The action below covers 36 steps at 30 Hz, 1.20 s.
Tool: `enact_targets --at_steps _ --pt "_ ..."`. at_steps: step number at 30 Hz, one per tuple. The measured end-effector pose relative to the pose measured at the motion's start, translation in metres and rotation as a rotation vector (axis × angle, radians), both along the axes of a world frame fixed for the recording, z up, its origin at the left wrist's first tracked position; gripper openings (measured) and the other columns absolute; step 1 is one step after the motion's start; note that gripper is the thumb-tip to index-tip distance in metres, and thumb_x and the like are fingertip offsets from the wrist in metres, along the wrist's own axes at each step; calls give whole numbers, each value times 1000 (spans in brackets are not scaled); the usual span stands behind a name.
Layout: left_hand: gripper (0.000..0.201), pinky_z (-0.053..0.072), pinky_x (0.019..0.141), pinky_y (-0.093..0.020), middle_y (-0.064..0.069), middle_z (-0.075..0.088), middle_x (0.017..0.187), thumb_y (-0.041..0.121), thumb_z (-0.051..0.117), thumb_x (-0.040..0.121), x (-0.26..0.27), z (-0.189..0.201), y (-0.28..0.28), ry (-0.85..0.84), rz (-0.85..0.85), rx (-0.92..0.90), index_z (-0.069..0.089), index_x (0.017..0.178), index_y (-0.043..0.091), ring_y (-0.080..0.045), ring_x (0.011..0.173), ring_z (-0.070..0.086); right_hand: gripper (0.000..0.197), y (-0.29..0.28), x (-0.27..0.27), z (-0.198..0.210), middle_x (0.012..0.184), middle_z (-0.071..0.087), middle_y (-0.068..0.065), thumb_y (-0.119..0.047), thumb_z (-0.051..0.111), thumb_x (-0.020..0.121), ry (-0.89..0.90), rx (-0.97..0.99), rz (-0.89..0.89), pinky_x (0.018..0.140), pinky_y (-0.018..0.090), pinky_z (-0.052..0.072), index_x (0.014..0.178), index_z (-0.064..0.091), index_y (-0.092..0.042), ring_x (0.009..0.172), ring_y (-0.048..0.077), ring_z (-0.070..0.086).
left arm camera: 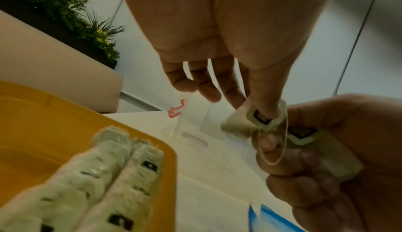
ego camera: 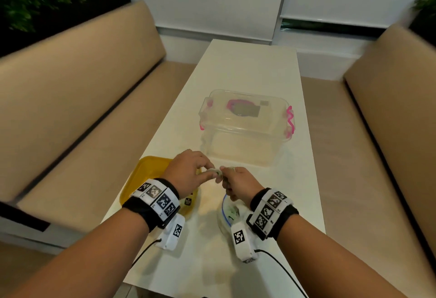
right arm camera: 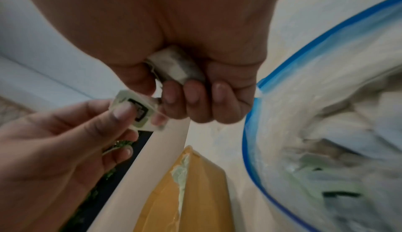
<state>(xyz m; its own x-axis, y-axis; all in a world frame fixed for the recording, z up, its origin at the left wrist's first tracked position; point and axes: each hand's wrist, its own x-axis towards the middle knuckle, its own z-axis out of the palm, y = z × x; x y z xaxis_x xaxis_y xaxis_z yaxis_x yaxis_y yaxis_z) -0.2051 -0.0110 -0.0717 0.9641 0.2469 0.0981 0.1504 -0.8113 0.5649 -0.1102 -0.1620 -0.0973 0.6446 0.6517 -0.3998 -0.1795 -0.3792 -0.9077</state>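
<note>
Both hands meet over the near middle of the white table. My left hand pinches a small pale tagged packet between thumb and forefinger; its black-printed tag shows under the thumb. My right hand is curled round a second pale packet, whose end sticks out of the fist. A thin rubber band loops over the right hand's fingers where the two packets touch.
A yellow tray at the left holds two pale rolled bundles with black tags. A blue-sealed zip bag with more pale items lies under my right wrist. A clear lidded box with pink latches stands beyond. Beige benches flank the table.
</note>
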Motion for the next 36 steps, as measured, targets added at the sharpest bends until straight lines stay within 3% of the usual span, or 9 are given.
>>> enact_targets --at_steps 3,7,10,14,17,19,22,28,36 --pt "9 44 68 -24 9 68 78 33 71 87 -6 8 28 26 80 -117 75 89 25 -10 75 59 12 20 -5 3 62 49 -7 -19 52 90 -267 6 -57 58 27 35 86 64 -19 55 13 42" --pt "4 50 68 -28 4 65 74 31 72 86 -16 13 59 8 63 -209 71 90 30 -13 72 61 12 54 -16 7 57 53 -17 -21 70 81 -412 64 79 57 20 39 93 66 -20 55 2 46" --pt "4 50 66 -26 5 64 72 30 73 86 -23 18 81 -19 60 -238 69 87 30 -10 69 59 5 81 -23 7 71 65 0 -20 71 82 -440 61 79 66 35 50 82 66 -19 64 12 56" --pt "6 48 65 -25 6 64 74 28 73 85 -29 24 110 42 27 -157 67 84 26 -12 71 59 9 105 -32 2 68 61 1 -21 70 83 -458 -8 114 62 35 49 77 65 -18 60 13 53" --pt "8 44 65 -23 13 63 79 33 71 86 -28 20 129 153 -16 -62 64 83 31 -7 70 56 7 116 -36 -2 72 60 -3 -23 66 84 -475 -65 108 61 32 45 90 62 -22 61 11 52" --pt "5 43 66 -24 14 65 86 36 68 88 -24 18 140 244 -39 63 65 86 33 -8 75 58 21 119 -39 -3 80 54 -1 -22 58 83 -423 -69 60 57 28 42 103 50 -21 59 13 49" --pt "6 42 69 -23 11 68 91 32 71 87 -15 9 151 376 -66 230 70 91 29 -11 82 59 15 120 -38 -4 81 43 5 -11 49 87 -301 -29 -43 53 25 38 93 36 -16 60 16 40" --pt "4 54 72 -29 6 70 84 26 75 81 5 -16 150 559 -62 355 71 79 25 -16 80 66 15 113 -39 -11 67 53 4 -28 49 81 -286 -81 -60 66 39 44 68 49 -19 64 21 48" --pt "15 58 73 -33 1 69 77 33 75 79 25 -36 141 597 19 509 71 80 20 -21 72 66 12 99 -45 -25 74 68 2 -21 75 82 -370 -68 -107 74 38 57 75 66 -22 68 14 62"
